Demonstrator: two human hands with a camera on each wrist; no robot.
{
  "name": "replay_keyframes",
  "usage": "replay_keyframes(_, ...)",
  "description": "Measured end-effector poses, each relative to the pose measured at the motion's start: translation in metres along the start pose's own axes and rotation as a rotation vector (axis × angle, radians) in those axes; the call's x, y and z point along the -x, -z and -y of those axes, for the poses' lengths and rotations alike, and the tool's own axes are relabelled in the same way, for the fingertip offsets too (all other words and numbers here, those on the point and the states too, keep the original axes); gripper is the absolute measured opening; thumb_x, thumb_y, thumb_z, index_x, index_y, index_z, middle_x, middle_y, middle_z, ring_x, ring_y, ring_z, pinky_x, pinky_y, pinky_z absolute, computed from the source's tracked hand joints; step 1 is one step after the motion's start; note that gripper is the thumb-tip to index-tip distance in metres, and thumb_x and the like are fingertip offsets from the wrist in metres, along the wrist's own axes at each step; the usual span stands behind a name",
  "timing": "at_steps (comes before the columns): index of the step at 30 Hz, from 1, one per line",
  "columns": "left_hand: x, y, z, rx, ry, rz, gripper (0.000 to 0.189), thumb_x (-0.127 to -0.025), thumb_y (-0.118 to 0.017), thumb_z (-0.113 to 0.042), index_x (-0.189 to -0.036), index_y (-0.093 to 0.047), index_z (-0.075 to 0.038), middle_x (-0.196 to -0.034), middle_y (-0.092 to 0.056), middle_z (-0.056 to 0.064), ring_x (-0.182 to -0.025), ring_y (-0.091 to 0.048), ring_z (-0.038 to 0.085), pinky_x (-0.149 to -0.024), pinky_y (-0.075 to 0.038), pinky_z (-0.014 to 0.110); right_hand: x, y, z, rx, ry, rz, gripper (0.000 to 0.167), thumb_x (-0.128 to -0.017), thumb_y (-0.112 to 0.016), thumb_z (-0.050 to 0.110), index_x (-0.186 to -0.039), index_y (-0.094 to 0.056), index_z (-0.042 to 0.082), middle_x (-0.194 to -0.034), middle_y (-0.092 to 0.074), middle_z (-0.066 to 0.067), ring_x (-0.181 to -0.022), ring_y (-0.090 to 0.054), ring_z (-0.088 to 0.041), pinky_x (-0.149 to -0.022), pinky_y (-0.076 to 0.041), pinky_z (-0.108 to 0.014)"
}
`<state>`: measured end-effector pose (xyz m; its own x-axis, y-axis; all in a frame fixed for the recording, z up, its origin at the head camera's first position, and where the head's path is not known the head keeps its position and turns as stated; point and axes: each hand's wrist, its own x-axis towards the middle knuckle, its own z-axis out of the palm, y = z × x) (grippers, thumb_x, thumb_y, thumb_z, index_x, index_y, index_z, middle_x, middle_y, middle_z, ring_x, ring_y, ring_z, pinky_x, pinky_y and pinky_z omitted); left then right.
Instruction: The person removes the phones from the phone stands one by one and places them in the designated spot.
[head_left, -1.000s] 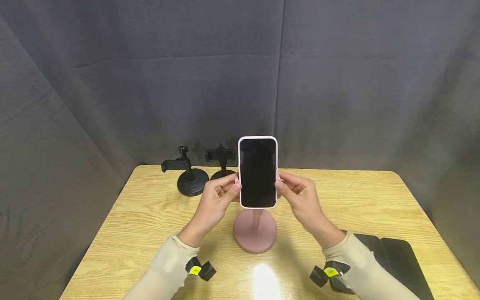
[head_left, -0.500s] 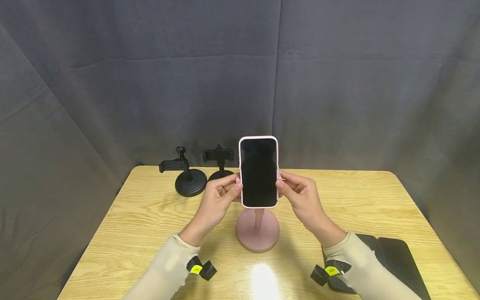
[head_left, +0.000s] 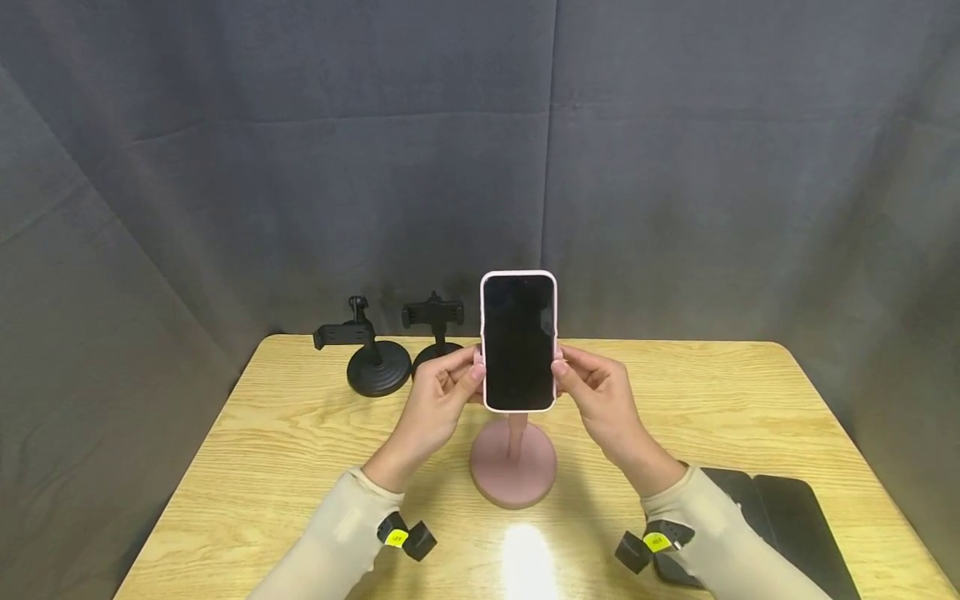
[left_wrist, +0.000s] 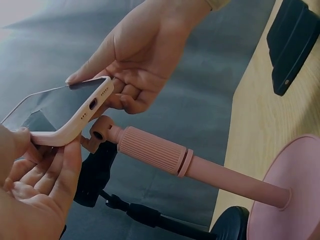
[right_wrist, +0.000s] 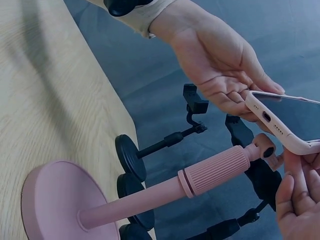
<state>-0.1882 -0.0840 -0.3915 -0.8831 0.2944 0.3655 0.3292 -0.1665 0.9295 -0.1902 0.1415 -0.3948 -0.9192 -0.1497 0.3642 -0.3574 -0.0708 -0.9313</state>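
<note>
A phone [head_left: 519, 343] in a pale pink case stands upright at the head of a pink phone stand [head_left: 513, 467], its dark screen facing me. My left hand [head_left: 435, 400] pinches the phone's left edge, thumb at the front and fingers behind. On the opposite edge my right hand [head_left: 603, 404] pinches the phone in the same way. Small pink pieces show at both edges beside the fingertips. In the left wrist view the ribbed collar [left_wrist: 152, 150] and pivot of the stand sit below the phone. The phone's back is mostly hidden.
Two black phone stands [head_left: 378, 368] [head_left: 433, 313] stand at the back left of the wooden table [head_left: 285, 467]; the right wrist view shows another black base [right_wrist: 134, 232]. A black folding case [head_left: 802, 517] lies under my right forearm. Grey cloth [head_left: 712, 208] hangs behind.
The head view has drifted slightly, so the black stands sit a little further left. Both hands keep their grip on the phone.
</note>
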Motion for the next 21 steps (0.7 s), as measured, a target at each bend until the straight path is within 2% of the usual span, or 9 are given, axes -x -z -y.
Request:
replay_keyframes(6,-0.001,-0.001,-0.002,-0.007,-0.005,0.0,0.033,-0.105,-0.052,-0.005,-0.126,-0.055,0.02,-0.117,-0.061,0.043,-0.088,-0.071,0.001,-0.078,-0.062,0.023,-0.003,0.001,0.001,0.03,0.022,0.0,0.031,-0.099,-0.058,-0.004,-0.123,-0.057,-0.024,-0.093,-0.075,0.018,-0.075,-0.067,0.001,-0.073,-0.058,-0.016)
replay_keyframes(14,-0.002,-0.002,-0.004,-0.026,0.007,-0.008,0.027,-0.104,-0.052,-0.003,-0.119,-0.056,0.02,-0.112,-0.063,0.042,-0.085,-0.071,0.002,-0.076,-0.062,0.023,-0.007,0.004,0.01,0.115,0.005,0.01,0.027,-0.096,-0.061,-0.004,-0.119,-0.062,-0.018,-0.094,-0.072,0.022,-0.081,-0.067,0.002,-0.077,-0.057,-0.015)
replay_keyframes(21,-0.001,-0.007,-0.004,-0.006,0.052,-0.028,0.03,-0.105,-0.047,0.001,-0.128,-0.05,0.02,-0.118,-0.059,0.043,-0.089,-0.07,0.0,-0.078,-0.061,0.02,-0.005,0.006,0.012,0.128,-0.012,0.03,0.026,-0.096,-0.061,-0.004,-0.119,-0.063,-0.017,-0.094,-0.072,0.022,-0.082,-0.068,0.002,-0.079,-0.058,-0.015)
